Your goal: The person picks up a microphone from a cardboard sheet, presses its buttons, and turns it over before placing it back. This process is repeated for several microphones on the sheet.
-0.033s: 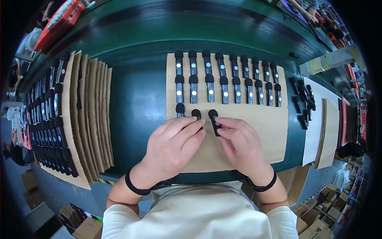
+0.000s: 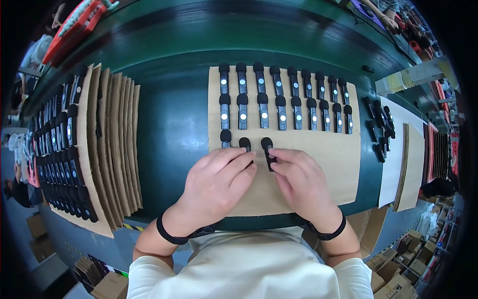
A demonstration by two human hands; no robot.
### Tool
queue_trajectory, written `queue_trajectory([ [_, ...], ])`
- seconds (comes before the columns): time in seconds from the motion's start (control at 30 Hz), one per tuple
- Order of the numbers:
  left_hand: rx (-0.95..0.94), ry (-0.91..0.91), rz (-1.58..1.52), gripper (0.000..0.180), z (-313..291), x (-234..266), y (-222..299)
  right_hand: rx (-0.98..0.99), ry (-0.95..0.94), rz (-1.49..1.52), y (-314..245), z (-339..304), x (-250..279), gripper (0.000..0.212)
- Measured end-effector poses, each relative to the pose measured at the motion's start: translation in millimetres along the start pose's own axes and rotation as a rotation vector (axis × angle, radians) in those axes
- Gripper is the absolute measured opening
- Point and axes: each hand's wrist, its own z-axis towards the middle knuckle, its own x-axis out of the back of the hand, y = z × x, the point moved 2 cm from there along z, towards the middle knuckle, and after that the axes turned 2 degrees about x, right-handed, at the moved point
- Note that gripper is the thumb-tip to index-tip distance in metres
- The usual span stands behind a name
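My left hand (image 2: 214,183) is closed, its fingertips pinching a small black wireless microphone (image 2: 244,143) with a foam tip; the fingers hide most of its body. My right hand (image 2: 302,180) grips a second, similar microphone (image 2: 267,144) just to the right, thumb and fingers on its right side. Both lie at the cardboard sheet (image 2: 308,174), foam ends pointing away from me. Left of them rests another microphone (image 2: 225,136), partly covered by my left hand. Beyond stand two neat rows of microphones (image 2: 263,112), each with a pale round spot on its body.
At the left, upright cardboard sheets (image 2: 119,149) stand beside a board covered with rows of microphones (image 2: 62,129). Loose black microphones (image 2: 382,122) lie on the green table (image 2: 172,114) at the right, near a white sheet (image 2: 391,174). A pale post (image 2: 411,78) rises at the far right.
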Motion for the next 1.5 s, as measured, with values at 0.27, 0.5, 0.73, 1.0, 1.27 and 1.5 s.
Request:
queue_trajectory([
  [0.27,-0.021,-0.206,0.081,0.018,-3,-7,-3,-0.019,-0.190,-0.154,-2,-1,-8,0.021],
  [0.5,0.000,-0.139,0.105,0.017,0,-15,-10,-0.016,-0.135,-0.221,5,2,-15,0.033],
  [0.73,0.029,-0.122,0.079,0.020,2,-15,-7,-0.043,-0.150,-0.191,0,4,0,0.040],
  [1.0,0.043,-0.093,0.004,0.024,-2,-6,-4,-0.183,-0.144,-0.293,37,9,98,0.041],
  [1.27,0.103,-0.050,-0.204,0.023,3,3,-4,-0.337,-0.070,-0.434,174,36,188,0.030],
  [1.5,0.202,0.047,-0.217,0.017,6,12,-10,-0.236,-0.171,-0.668,280,88,184,0.030],
])
